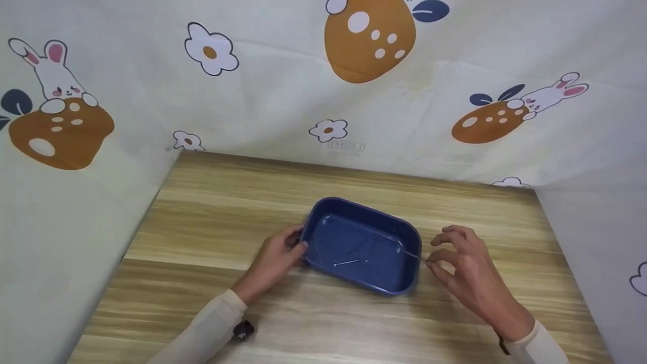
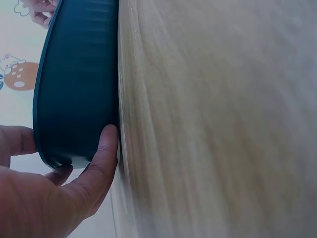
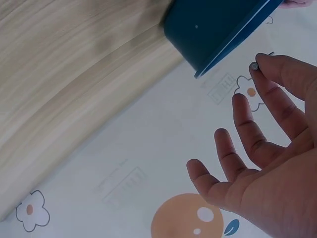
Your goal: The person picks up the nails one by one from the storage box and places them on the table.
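Observation:
A dark blue rectangular tray (image 1: 354, 283) rests on the wooden table, a little tilted across the head view. My left hand (image 1: 273, 258) grips its left end; in the left wrist view, the fingers (image 2: 101, 153) press the outer wall while the thumb is at the rim. Beyond the tray's right end, my right hand (image 1: 470, 268) pinches a thin metal nail (image 1: 414, 256) between thumb and forefinger, its shaft reaching over the rim. The round nail head (image 3: 254, 66) shows in the right wrist view, where the other fingers are spread. A shiny nail (image 1: 347, 262) lies on the tray floor with other thin dark lines, hard to make out.
A wood-grain table (image 1: 212, 202) surrounds the tray. Pale cloth walls (image 1: 273, 91) with printed rabbits, flowers and orange fruit stand at the back and both sides. A small black object (image 1: 243, 329) is beside the left sleeve.

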The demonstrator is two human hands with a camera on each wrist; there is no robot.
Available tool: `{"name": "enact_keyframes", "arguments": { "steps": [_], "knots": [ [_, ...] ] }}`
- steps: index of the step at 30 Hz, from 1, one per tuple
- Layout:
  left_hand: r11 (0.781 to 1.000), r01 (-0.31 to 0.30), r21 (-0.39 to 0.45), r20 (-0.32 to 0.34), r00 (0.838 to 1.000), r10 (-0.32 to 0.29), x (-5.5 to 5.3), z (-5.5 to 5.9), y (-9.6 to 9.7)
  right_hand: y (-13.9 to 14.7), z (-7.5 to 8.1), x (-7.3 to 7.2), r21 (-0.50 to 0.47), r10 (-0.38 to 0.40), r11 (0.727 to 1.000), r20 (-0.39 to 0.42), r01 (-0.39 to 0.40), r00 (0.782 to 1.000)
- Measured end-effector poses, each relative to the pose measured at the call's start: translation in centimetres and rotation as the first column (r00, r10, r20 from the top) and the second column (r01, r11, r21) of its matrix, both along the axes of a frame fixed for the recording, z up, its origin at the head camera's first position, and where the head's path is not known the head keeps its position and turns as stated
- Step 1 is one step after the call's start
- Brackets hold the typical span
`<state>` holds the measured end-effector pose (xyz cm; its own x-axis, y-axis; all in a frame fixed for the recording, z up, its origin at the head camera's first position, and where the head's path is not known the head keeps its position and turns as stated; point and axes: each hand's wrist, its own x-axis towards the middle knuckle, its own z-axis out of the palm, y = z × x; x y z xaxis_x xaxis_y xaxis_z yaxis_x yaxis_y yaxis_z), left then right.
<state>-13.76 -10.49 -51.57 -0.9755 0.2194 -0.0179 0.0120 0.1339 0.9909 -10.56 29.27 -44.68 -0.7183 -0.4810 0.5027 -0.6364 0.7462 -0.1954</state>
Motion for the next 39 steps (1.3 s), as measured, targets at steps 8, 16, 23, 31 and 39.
{"name": "enact_keyframes", "arguments": {
  "steps": [8,16,23,31,39],
  "knots": [
    [1.000,-0.003,-0.018,0.023,1.000,0.003,-0.1,-0.1,0.1,1.2,-0.5,0.6,-0.019,0.005,1.000,-0.034,-0.006,0.999],
    [1.000,-0.010,-0.029,0.002,1.000,0.010,-0.1,-0.1,0.2,2.2,-1.6,1.3,-0.040,-0.008,0.999,-0.062,0.006,0.998],
    [1.000,-0.016,-0.015,0.012,1.000,0.016,-0.1,0.0,0.2,2.9,-2.7,1.9,-0.056,-0.035,0.998,-0.025,0.034,0.999],
    [1.000,-0.016,-0.026,-0.007,1.000,0.016,-0.2,-0.1,0.1,3.5,-4.2,2.3,-0.071,-0.044,0.997,-0.013,0.043,0.999],
    [1.000,-0.012,-0.029,0.018,1.000,0.012,-0.1,-0.1,0.1,4.0,-5.5,2.6,-0.058,-0.048,0.997,0.006,0.048,0.999]
  ]
}}
